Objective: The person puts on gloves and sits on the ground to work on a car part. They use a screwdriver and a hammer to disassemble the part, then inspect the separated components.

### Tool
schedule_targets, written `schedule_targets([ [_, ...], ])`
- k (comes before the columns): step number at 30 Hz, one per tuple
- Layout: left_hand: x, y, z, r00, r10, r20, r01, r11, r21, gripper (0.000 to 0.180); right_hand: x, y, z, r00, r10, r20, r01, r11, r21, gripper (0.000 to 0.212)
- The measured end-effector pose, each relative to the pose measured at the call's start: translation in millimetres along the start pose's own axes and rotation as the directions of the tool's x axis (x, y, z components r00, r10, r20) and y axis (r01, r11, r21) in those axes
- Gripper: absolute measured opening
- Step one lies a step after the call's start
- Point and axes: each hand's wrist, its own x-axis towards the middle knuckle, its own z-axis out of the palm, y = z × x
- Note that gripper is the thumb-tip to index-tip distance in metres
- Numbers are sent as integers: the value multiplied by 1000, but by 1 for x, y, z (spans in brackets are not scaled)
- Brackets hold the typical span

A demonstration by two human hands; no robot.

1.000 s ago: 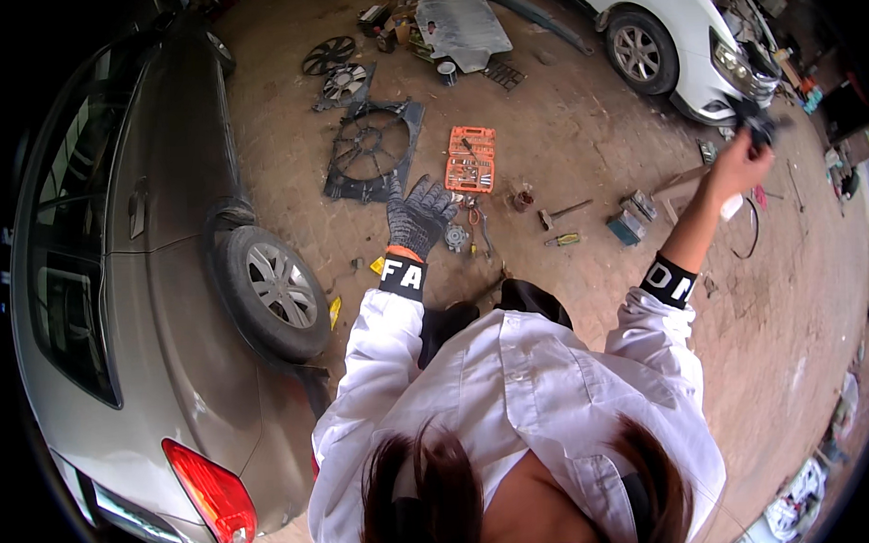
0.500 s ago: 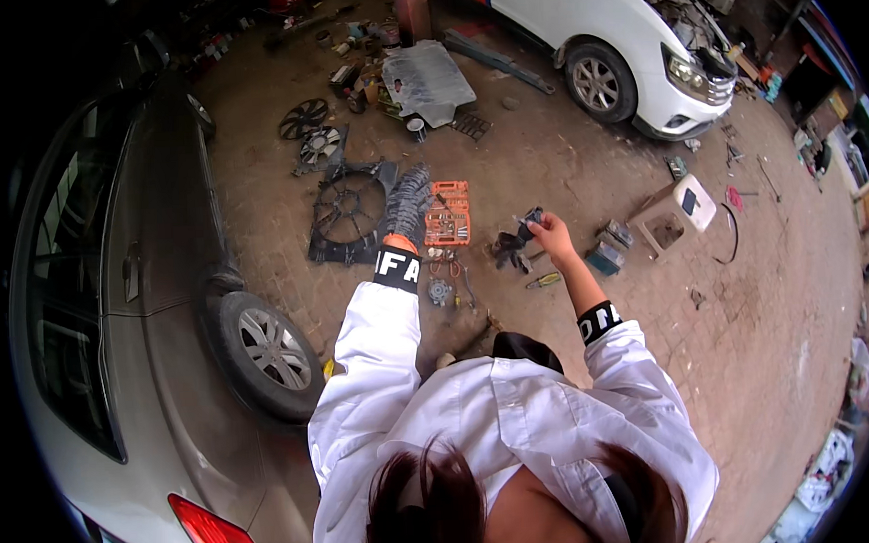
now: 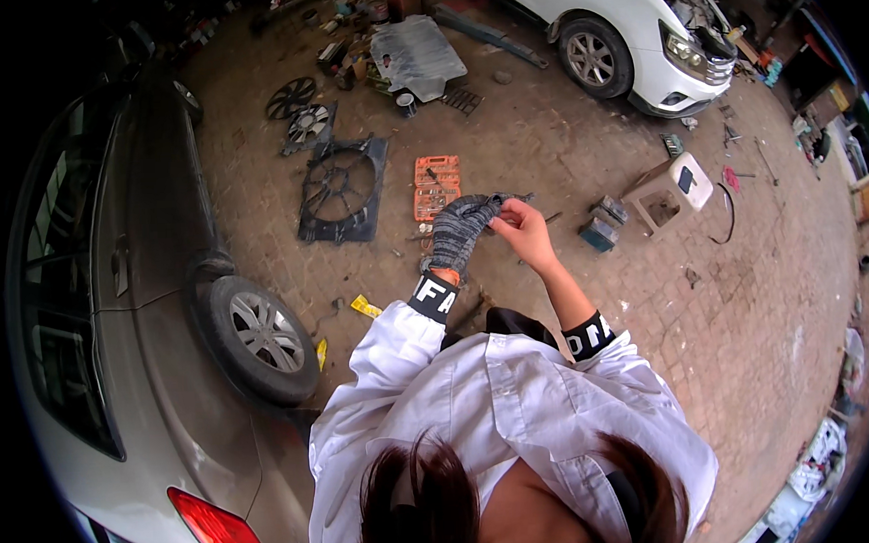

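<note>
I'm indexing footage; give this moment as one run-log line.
left hand: gloved, fingers curled; right hand: bare, fingertips at left hand's; anything between: unclear; beyond: orange tool case, black fan shroud

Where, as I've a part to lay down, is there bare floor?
Mostly open paving: right of the right sleeve, nearer than the white stand, and between the orange tool case and the white car. Crowded: around the grey sheet. Paving beneath the gloved left hand is hidden.

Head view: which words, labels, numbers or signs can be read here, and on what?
Left cuff: bold white letters on black, not transcribed here.
Right cuff: similar white letters, not transcribed.
Yellow slip nearest the left cuff: marks too small to read.
</note>
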Motion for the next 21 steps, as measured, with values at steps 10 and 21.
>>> schedule_targets([
  [10,-11,-8,-5,980,-200,9,188,900,-394,12,-7,8,0,980,188,-70,-155,932,327,16],
  [21,-30,36,11,764,621,177,-562,504,656,9,-2,30,8,879,431,-202,-251,780,573,13],
])
